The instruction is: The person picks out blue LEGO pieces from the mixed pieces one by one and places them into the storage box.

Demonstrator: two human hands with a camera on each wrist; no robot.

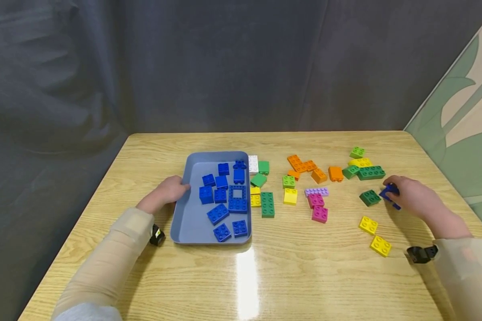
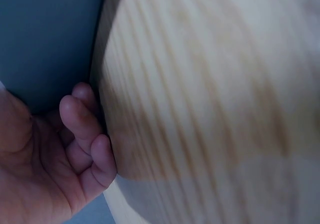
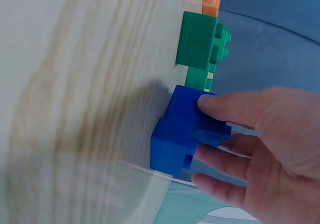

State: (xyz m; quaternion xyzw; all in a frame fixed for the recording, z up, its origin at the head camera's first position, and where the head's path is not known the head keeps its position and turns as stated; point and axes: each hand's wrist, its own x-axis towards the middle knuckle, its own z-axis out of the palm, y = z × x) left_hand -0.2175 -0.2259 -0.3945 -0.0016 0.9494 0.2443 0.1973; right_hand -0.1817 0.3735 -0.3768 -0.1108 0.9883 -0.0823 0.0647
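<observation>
A shallow grey-blue tray (image 1: 186,223) stands left of the table's middle, with several blue bricks (image 1: 218,214) lying loose in it. My left hand (image 1: 166,191) holds the tray's left side, thumb over the rim. In the left wrist view its fingers (image 2: 80,119) curl against the outside of the wall, low by the tabletop. At the far right, my right hand (image 1: 413,200) pinches a blue brick (image 3: 187,108) between thumb and fingers. That brick looks stepped in the right wrist view; whether it is one piece or two joined, I cannot tell. A dark green brick (image 1: 370,197) lies just left of it.
Right of the tray are green bricks (image 1: 267,205), yellow bricks (image 1: 290,196) and a white brick (image 1: 253,163). Orange bricks (image 1: 297,163) and pink bricks (image 1: 319,214) lie mid-table. Two yellow bricks (image 1: 380,246) sit nearer the front right. A dark curtain (image 1: 233,67) hangs behind the table.
</observation>
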